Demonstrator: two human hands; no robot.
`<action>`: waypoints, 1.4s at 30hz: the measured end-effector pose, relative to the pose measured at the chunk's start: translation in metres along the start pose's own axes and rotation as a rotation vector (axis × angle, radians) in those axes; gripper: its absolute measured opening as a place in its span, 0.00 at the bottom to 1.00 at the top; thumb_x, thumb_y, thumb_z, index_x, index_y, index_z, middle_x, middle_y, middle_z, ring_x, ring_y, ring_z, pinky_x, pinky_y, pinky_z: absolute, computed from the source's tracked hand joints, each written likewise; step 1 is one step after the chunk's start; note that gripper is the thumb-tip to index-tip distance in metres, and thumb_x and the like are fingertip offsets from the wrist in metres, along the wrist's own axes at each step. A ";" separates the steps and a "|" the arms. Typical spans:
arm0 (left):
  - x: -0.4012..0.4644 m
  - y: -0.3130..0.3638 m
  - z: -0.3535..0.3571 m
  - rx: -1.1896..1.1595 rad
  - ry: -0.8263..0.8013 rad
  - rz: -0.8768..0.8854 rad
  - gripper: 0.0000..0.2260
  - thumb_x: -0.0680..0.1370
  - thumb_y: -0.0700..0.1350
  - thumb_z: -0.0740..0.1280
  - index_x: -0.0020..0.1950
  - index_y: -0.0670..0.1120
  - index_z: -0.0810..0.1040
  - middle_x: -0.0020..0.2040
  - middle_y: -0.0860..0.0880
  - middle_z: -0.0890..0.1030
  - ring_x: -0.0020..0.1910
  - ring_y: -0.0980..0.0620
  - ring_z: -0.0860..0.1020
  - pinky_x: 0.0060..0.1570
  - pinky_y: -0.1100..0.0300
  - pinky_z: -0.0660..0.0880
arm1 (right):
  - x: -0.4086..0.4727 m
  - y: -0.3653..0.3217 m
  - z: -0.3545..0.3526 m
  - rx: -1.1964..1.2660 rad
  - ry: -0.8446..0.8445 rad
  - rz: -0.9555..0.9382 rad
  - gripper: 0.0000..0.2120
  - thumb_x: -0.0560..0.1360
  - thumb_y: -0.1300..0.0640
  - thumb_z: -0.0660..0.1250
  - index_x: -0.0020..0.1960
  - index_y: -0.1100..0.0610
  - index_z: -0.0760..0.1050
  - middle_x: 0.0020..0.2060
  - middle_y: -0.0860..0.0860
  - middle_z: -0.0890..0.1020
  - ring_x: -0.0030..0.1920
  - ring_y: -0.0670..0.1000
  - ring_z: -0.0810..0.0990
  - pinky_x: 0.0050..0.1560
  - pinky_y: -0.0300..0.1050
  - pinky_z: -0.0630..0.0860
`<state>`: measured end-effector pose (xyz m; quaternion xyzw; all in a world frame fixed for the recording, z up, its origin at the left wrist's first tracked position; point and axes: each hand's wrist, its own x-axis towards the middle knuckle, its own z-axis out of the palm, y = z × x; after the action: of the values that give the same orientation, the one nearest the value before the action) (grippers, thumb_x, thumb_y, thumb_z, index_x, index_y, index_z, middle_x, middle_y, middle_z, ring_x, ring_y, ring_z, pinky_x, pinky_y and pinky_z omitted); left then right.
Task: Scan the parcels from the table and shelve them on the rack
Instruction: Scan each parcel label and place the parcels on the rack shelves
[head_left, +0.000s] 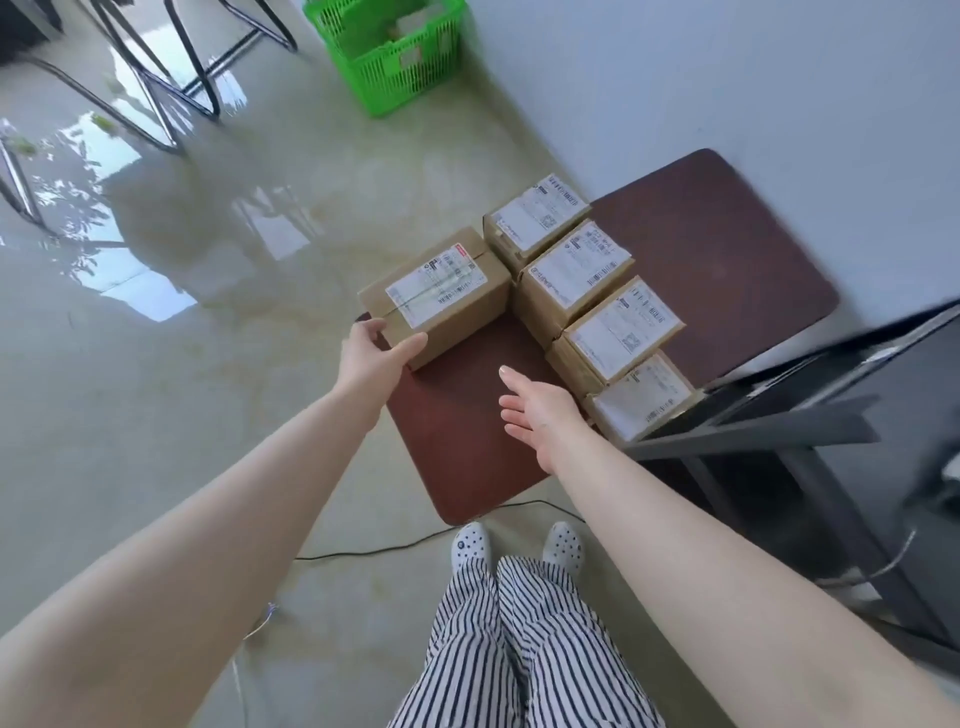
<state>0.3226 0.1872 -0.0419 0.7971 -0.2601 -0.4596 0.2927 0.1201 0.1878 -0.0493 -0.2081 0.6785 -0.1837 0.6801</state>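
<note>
Where the dark brown, round-cornered table meets the white wall, a row of four labelled cardboard parcels lies along it. A fifth brown labelled parcel overhangs the table's left edge, its near corner gripped by the left hand. The right hand hovers spread, empty.
</note>
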 end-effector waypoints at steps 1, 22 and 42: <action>0.016 0.004 0.000 0.050 0.014 0.031 0.34 0.73 0.56 0.76 0.75 0.47 0.68 0.70 0.47 0.72 0.67 0.48 0.74 0.66 0.50 0.74 | 0.011 -0.005 0.007 -0.008 -0.002 -0.005 0.15 0.76 0.46 0.72 0.55 0.55 0.77 0.51 0.52 0.82 0.56 0.52 0.81 0.60 0.48 0.79; 0.041 -0.060 0.034 0.145 -0.157 -0.194 0.24 0.77 0.60 0.70 0.62 0.45 0.69 0.54 0.49 0.78 0.48 0.55 0.77 0.45 0.59 0.74 | 0.067 0.028 0.052 -0.216 0.011 -0.061 0.24 0.81 0.44 0.63 0.71 0.57 0.72 0.63 0.51 0.80 0.55 0.49 0.76 0.54 0.43 0.70; -0.124 0.009 0.053 -0.312 -0.457 0.088 0.46 0.66 0.64 0.76 0.76 0.60 0.53 0.68 0.53 0.77 0.65 0.53 0.79 0.66 0.46 0.76 | -0.091 0.027 -0.050 0.418 -0.141 -0.228 0.23 0.75 0.48 0.70 0.66 0.51 0.68 0.57 0.53 0.84 0.57 0.55 0.83 0.58 0.60 0.80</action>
<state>0.2196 0.2542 0.0148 0.6061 -0.2798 -0.6489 0.3651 0.0684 0.2573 0.0135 -0.1505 0.5489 -0.3804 0.7289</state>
